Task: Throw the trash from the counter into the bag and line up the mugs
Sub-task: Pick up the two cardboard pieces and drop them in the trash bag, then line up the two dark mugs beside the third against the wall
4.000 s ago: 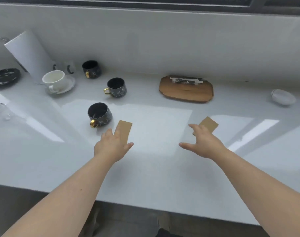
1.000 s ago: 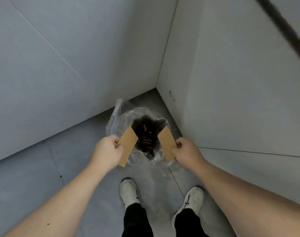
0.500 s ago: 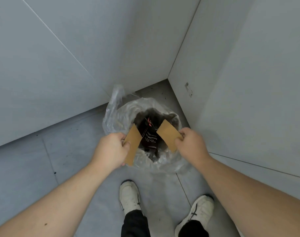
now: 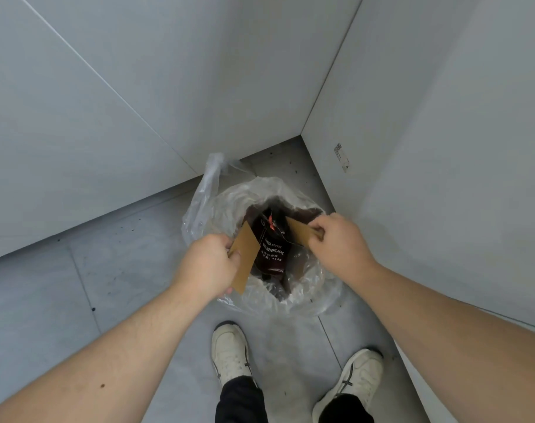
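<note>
Hands are working directly above the open mouth of a clear plastic bag (image 4: 217, 206), which is sitting on the grey floor (image 4: 113, 270) in a corner between pale walls. We are pinching one brown card piece (image 4: 245, 257) in our left hand (image 4: 208, 267), fingers closed on its left edge, with the card hanging tilted over the bag's near left rim. We are gripping a second brown card piece (image 4: 300, 232) in our right hand (image 4: 339, 239), fingers closed on its right end, over the bag's opening. Between the two cards we are seeing a dark coffee pouch (image 4: 272, 251) with white lettering lying inside the bag. Our two white shoes (image 4: 229, 352) are standing just behind the bag.
</note>
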